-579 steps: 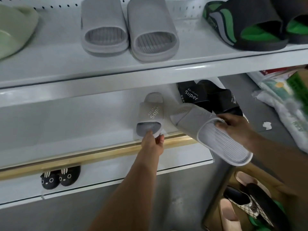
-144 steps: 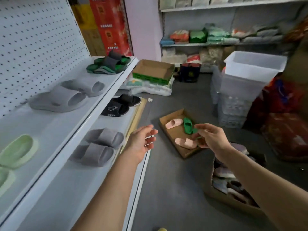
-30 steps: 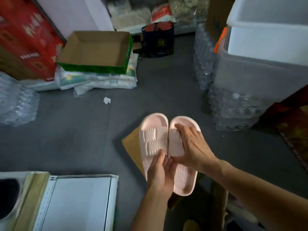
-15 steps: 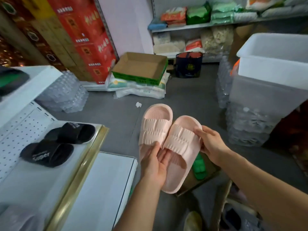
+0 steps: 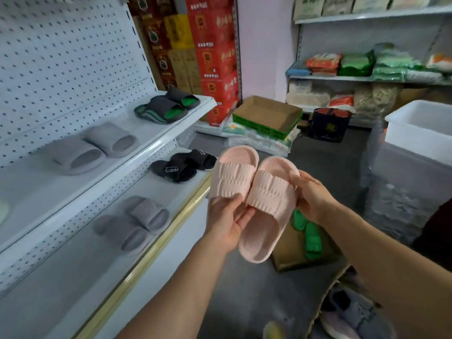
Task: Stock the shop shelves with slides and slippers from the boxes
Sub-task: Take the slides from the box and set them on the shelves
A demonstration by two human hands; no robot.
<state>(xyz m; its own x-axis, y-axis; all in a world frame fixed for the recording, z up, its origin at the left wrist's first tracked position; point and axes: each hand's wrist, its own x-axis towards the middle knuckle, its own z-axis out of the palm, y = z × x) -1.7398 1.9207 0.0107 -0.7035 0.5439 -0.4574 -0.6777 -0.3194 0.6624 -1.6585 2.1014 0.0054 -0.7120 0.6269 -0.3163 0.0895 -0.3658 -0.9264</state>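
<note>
The pink slides point(image 5: 254, 199) were held as a pair in mid-air, side by side & touching, toes pointing away, just off the front edge of the lower shelf point(image 5: 80, 272). Left hand point(image 5: 228, 222) gripped the heel end of the left slide, thumb curled over the strap's near edge, fingers under the sole. Right hand point(image 5: 311, 195) held the right slide's outer side, thumb over the strap, other fingers hidden behind it.

Judgement: step in hand was carrying the pair over to set it on a shelf. To do it well, keep both slides pressed together so they land as a matched pair, toes toward the pegboard back point(image 5: 61, 57) like the rest of the stock. The lower shelf already carried the black "Super" slides point(image 5: 181, 166) near its far end & grey slides point(image 5: 137, 221) mid-way; the bare stretch nearer the person looked the likely slot. Best to lower soles flat, behind the brass-coloured front rail point(image 5: 156, 243), w/ a gap from the grey pair so nothing gets nudged.

Upper shelf point(image 5: 156, 140) held another grey pair point(image 5: 93, 148) & a grey-green pair point(image 5: 168, 106) at its far end. On the floor, a flat cardboard box point(image 5: 293, 253) below the hands held green slides point(image 5: 309, 234); a second box point(image 5: 327, 289) at bottom right held more footwear, too blurred to sort.
</note>
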